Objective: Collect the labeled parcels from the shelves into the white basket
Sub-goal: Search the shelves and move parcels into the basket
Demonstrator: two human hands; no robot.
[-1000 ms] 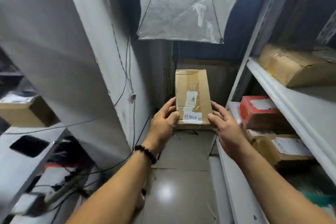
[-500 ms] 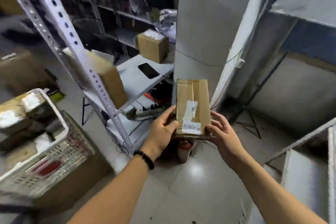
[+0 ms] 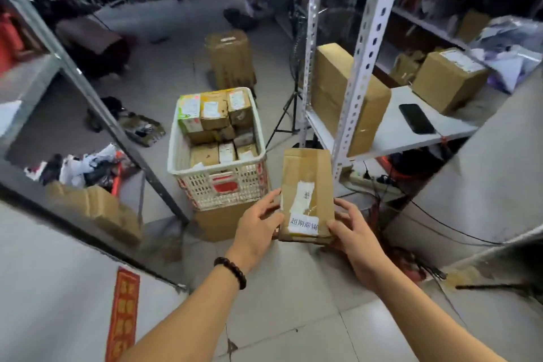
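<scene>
I hold a flat brown cardboard parcel [image 3: 307,185] with white labels upright in front of me. My left hand [image 3: 258,222] grips its lower left edge and my right hand [image 3: 351,228] grips its lower right edge. The white basket [image 3: 219,185] stands on a cardboard box on the floor, just left of and beyond the parcel. It holds several labeled parcels [image 3: 214,110], stacked close to the rim.
A white perforated metal shelf [image 3: 393,132] on the right carries a tall brown box [image 3: 343,91], a black phone [image 3: 416,118] and another box [image 3: 449,79]. A grey shelf post [image 3: 117,126] slants on the left. A tripod [image 3: 286,114], cables and a taped parcel [image 3: 230,59] occupy the floor.
My view has swung left from the aisle wall to the room, bringing the white basket into the centre. Both hands have kept hold of the parcel throughout.
</scene>
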